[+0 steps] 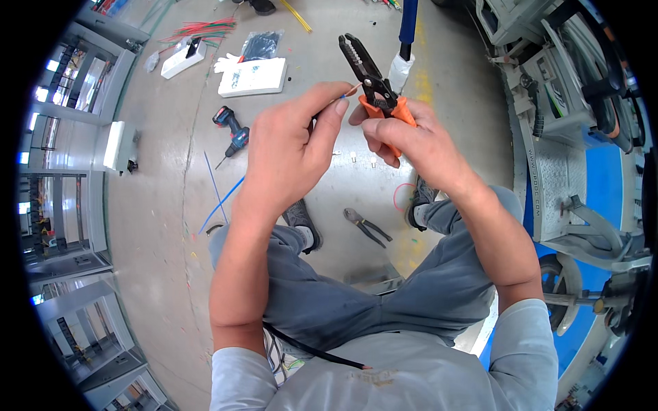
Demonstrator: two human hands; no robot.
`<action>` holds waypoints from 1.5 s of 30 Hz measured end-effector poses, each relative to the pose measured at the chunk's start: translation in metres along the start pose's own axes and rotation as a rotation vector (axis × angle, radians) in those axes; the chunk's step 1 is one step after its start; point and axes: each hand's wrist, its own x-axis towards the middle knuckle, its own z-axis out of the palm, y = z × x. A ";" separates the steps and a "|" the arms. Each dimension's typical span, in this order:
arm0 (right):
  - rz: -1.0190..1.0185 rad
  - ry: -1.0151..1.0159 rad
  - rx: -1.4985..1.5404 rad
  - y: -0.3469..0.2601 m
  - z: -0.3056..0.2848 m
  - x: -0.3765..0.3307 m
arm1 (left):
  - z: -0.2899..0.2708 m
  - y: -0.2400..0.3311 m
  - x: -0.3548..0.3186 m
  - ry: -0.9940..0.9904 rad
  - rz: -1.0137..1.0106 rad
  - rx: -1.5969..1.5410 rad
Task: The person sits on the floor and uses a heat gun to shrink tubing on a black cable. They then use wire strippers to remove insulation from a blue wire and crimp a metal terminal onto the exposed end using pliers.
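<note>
My left hand (291, 151) pinches a blue wire (223, 203) between thumb and forefinger. The wire's bare copper end (353, 90) sticks out towards the tool, and its tail hangs down past my left wrist. Wrapped round the orange handles of a wire stripper (372, 77) is my right hand (419, 140). The stripper's black jaws point up and away, beside the copper end; whether they touch it I cannot tell. Small metal terminals (354, 157) lie on the floor beneath my hands. Dark-handled pliers (367, 227) rest between my feet.
A cordless drill (234, 132) lies on the floor left of my hands. Beyond it are a white box (253, 78) and red and green wires (200, 30). Metal cabinets (65, 219) line the left side. Wheeled equipment (558, 171) stands at the right, near a blue pole (408, 24).
</note>
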 end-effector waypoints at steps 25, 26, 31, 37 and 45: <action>0.031 0.018 -0.092 0.014 0.011 0.006 | 0.002 -0.010 -0.004 -0.073 -0.105 -0.007; 0.026 0.016 -0.099 0.015 0.011 0.006 | 0.001 -0.010 -0.003 -0.086 -0.119 -0.005; 0.038 -0.001 -0.106 0.013 0.010 0.006 | 0.000 -0.010 -0.004 -0.102 -0.163 -0.064; 0.071 -0.024 -0.073 0.010 0.008 0.005 | 0.000 -0.010 -0.002 -0.104 -0.158 -0.061; 0.012 0.016 -0.179 0.013 0.011 0.006 | 0.001 -0.011 -0.003 -0.106 -0.162 -0.066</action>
